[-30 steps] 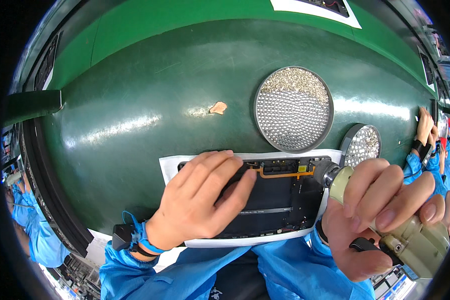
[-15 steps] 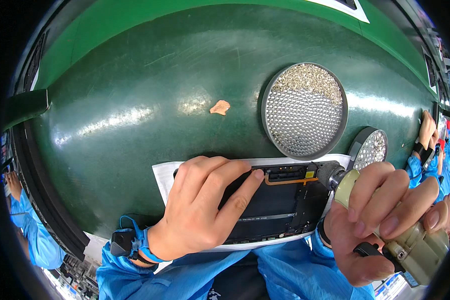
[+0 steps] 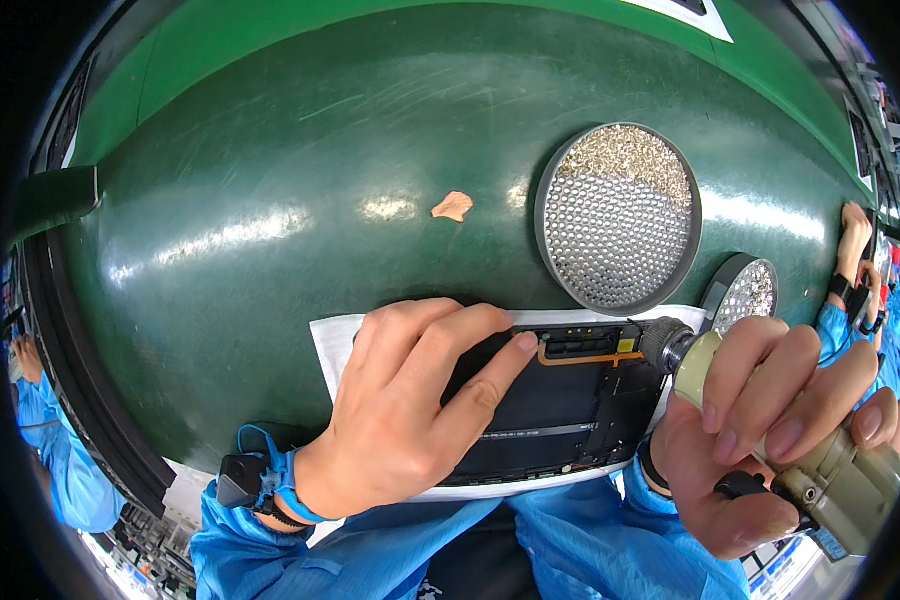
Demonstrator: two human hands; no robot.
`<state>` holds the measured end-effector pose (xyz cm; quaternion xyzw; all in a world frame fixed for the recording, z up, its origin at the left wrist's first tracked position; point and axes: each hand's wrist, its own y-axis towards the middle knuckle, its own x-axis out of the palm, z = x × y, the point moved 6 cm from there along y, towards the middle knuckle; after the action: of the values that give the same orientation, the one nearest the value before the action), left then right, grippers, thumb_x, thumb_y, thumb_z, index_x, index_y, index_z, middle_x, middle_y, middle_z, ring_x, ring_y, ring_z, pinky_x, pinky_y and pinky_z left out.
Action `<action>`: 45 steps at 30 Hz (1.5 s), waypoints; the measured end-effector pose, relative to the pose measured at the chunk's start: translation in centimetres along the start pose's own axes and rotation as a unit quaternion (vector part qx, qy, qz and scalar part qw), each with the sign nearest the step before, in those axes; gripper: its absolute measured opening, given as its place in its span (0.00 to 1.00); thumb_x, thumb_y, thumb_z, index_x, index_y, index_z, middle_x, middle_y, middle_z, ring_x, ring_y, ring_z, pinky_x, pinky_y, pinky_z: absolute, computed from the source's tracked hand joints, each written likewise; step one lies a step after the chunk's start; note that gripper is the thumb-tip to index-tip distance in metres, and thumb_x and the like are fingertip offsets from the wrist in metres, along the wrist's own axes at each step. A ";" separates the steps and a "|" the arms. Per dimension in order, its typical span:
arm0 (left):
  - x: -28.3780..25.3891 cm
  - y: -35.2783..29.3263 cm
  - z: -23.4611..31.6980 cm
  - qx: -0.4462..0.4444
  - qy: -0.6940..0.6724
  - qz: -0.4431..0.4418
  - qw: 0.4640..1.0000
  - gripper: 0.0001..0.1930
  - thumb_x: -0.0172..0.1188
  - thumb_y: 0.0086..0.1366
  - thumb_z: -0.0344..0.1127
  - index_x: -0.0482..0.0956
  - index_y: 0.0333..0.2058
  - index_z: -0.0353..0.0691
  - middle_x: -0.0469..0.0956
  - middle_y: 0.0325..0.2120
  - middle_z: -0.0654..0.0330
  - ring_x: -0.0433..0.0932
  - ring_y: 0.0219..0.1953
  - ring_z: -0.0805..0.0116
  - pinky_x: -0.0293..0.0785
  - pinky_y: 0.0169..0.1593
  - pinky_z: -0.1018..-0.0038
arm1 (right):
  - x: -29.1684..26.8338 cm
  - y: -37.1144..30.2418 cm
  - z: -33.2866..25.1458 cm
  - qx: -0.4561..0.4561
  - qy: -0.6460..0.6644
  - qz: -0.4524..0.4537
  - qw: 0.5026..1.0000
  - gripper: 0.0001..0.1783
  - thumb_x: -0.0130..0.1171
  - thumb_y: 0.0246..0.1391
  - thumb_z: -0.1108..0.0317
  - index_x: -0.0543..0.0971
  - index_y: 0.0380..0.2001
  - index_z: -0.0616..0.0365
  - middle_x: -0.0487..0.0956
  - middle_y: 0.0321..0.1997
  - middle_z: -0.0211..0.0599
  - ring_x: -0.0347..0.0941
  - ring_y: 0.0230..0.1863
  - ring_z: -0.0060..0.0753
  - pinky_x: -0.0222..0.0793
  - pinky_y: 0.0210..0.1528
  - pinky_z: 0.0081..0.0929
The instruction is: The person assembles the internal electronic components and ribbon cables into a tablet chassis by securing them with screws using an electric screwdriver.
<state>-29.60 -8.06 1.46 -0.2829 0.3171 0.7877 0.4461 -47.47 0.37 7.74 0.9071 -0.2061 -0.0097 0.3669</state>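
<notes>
A tablet-like device (image 3: 530, 425) with its dark inside exposed lies on a white sheet (image 3: 328, 345) at the table's near edge. Across its upper left part rests my left hand (image 3: 410, 390), palm down, thumb and forefinger apart near the far edge. My right hand (image 3: 770, 430) is wrapped round a pale green power screwdriver (image 3: 835, 495). The screwdriver's dark knurled nose (image 3: 660, 340) is over the device's far right corner; its bit tip is hidden. An orange flex strip (image 3: 580, 360) and a yellow square (image 3: 626, 346) show between the hands.
Beyond the device stands a round dimpled tray (image 3: 620, 240) holding many tiny screws, with a smaller round dish (image 3: 750, 292) to its right. A torn tan scrap (image 3: 453, 207) lies on the green table (image 3: 270, 130). Other people's hands (image 3: 855, 240) appear at the far right.
The view has shifted slightly. The screwdriver stays at the device's far right corner, and my left hand keeps its place on the device. Another person's hands at the right have moved apart.
</notes>
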 end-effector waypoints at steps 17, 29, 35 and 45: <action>0.5 -0.6 1.1 0.053 0.112 0.014 0.992 0.22 0.66 0.52 0.31 0.88 0.46 0.27 0.83 0.50 0.49 0.80 0.51 0.54 0.81 0.55 0.59 | 0.9 1.4 -0.7 0.023 -0.029 -0.009 0.999 0.37 0.79 0.55 0.62 0.62 0.53 0.61 0.68 0.40 0.30 0.69 0.27 0.19 0.68 0.27 0.18; 0.5 -1.2 1.1 0.009 0.096 0.037 0.995 0.17 0.68 0.56 0.29 0.89 0.43 0.27 0.83 0.48 0.49 0.79 0.50 0.55 0.83 0.52 0.60 | 1.6 0.7 0.9 -0.004 -0.041 0.027 0.999 0.36 0.78 0.57 0.57 0.62 0.50 0.60 0.68 0.39 0.30 0.69 0.27 0.19 0.68 0.27 0.18; 0.1 -1.3 1.0 -0.005 0.099 0.041 0.994 0.16 0.69 0.57 0.30 0.89 0.44 0.28 0.82 0.48 0.50 0.78 0.50 0.55 0.82 0.52 0.61 | 1.7 0.4 2.4 -0.019 -0.044 0.034 0.998 0.34 0.76 0.59 0.56 0.64 0.52 0.62 0.68 0.40 0.31 0.69 0.28 0.18 0.68 0.27 0.18; 0.1 -1.3 0.9 -0.007 0.111 0.033 0.993 0.16 0.69 0.58 0.30 0.89 0.45 0.30 0.83 0.47 0.51 0.78 0.51 0.56 0.82 0.52 0.61 | 1.8 0.5 2.7 -0.018 -0.030 0.021 0.999 0.30 0.71 0.62 0.58 0.66 0.55 0.64 0.68 0.40 0.31 0.68 0.27 0.15 0.66 0.24 0.15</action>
<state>-28.61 -6.81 1.65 -0.3608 0.3687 0.7678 0.3799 -46.50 -2.44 6.34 0.8950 -0.2361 -0.0328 0.3771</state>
